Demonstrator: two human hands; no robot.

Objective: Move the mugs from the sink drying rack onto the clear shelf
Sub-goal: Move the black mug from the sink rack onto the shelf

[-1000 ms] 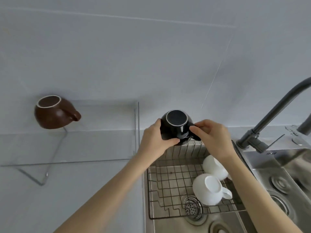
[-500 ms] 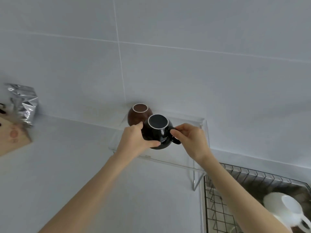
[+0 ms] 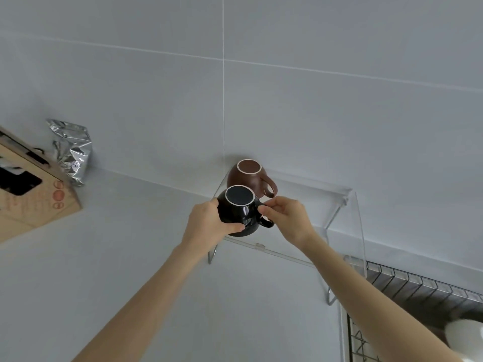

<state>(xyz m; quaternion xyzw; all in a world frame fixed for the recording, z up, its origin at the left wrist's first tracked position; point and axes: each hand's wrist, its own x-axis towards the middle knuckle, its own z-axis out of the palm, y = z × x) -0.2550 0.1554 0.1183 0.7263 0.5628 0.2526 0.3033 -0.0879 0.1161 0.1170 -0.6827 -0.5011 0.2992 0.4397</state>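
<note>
At the centre of the frame both hands carry a black mug [image 3: 240, 211] upside down, its pale-ringed base facing the camera, over the front left part of the clear shelf [image 3: 308, 205]. The left hand [image 3: 209, 226] wraps the mug's body, its grip clenched with the thumb across the lower wall, while the right hand [image 3: 286, 218] pinches at the handle side with its fingertips, grasping the same mug. That looks like a split of work: one hand bears the weight, the other steers the handle. The mouth-down hold probably suits draining and matches the brown mug [image 3: 248, 178], which already sits inverted at the back left of the shelf, close to the wall, handle turned to the right. The black mug sits just in front of it — whether the two touch, or whether the black mug's rim has met the shelf yet, cannot be told. Setting it close beside the brown one would leave the right half of the shelf free for more. In the lower right corner the sink drying rack [image 3: 418, 288] shows its wire edge and part of a white mug [image 3: 465, 335] still waiting there, so the task seems partly done. At the upper left of the frame a crumpled foil bag [image 3: 72, 150] and a cardboard box [image 3: 31, 194] stand on the bench — well apart from the work.
</note>
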